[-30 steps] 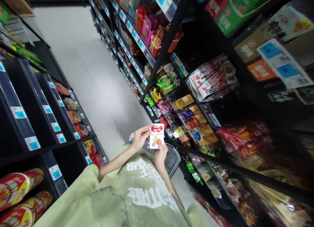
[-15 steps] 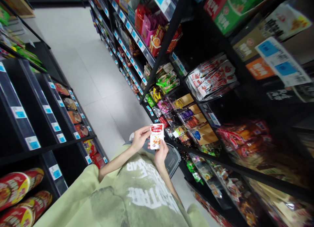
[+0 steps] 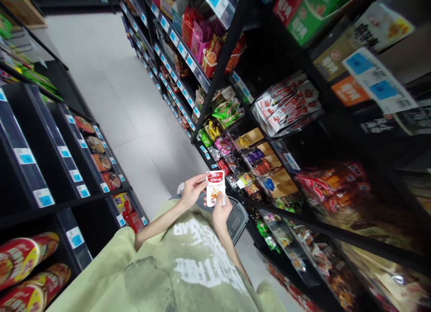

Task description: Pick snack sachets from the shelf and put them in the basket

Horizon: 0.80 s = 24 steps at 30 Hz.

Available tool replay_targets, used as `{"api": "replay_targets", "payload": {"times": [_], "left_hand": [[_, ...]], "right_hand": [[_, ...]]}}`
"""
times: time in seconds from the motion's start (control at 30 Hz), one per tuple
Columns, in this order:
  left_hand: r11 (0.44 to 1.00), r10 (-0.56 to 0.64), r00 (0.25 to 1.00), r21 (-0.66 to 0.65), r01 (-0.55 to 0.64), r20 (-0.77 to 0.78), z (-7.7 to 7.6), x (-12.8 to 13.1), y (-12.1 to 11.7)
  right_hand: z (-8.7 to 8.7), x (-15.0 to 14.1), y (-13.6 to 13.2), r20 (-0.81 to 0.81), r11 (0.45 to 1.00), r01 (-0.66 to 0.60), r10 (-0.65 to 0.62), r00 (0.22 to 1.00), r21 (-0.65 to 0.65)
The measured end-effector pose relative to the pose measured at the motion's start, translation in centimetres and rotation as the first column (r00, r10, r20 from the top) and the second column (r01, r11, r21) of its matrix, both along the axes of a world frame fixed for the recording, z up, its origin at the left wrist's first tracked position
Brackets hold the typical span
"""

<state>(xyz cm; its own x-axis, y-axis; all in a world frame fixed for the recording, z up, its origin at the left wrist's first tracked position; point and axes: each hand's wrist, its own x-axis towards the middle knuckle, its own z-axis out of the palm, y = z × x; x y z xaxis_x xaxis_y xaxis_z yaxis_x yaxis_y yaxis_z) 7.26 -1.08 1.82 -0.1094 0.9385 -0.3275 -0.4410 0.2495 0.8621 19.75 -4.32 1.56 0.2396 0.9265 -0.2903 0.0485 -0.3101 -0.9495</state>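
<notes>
A small white and red snack packet (image 3: 214, 184) is held upright in front of my body, its printed face towards me. My left hand (image 3: 194, 190) pinches its upper left edge between thumb and fingers. Around the lower right corner, my right hand (image 3: 221, 212) is closed, with the thumb pressed on the front; its other fingers are mostly behind the packet. Beneath my hands, partly hidden by them and by my shirt, is a grey plastic basket (image 3: 237, 217).
Shelves of bagged snacks (image 3: 289, 105) line the right side, with small bins of wrapped snacks (image 3: 256, 161) close to my right hand. On the left, a black shelf rack (image 3: 67, 155) carries price tags and instant noodle tubs (image 3: 23, 258). A pale tiled floor (image 3: 128, 92) runs between them.
My view has shifted very slightly, and the shelves on the right sit a little further left. Both hands keep the same hold on the packet.
</notes>
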Motion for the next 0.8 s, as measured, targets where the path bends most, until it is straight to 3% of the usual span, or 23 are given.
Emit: {"api": "replay_targets", "payload": {"times": [0.23,0.6,0.8], "left_hand": [[0.999,-0.04,0.999,0.011,0.04,-0.023,-0.5,0.5,0.3],[0.994,-0.107,0.966,0.012,0.113,-0.237,-1.4,0.4,0.8],[0.996,-0.027,0.894,0.069,0.064,-0.447,-0.9,0.1,0.9]], "right_hand": [[-0.1,0.5,-0.1,0.011,1.0,0.029,-0.029,1.0,0.003],[-0.5,0.5,-0.2,-0.009,1.0,0.019,-0.018,1.0,0.023],[-1.1,0.9,-0.2,0.026,0.999,0.018,-0.019,0.999,0.042]]}}
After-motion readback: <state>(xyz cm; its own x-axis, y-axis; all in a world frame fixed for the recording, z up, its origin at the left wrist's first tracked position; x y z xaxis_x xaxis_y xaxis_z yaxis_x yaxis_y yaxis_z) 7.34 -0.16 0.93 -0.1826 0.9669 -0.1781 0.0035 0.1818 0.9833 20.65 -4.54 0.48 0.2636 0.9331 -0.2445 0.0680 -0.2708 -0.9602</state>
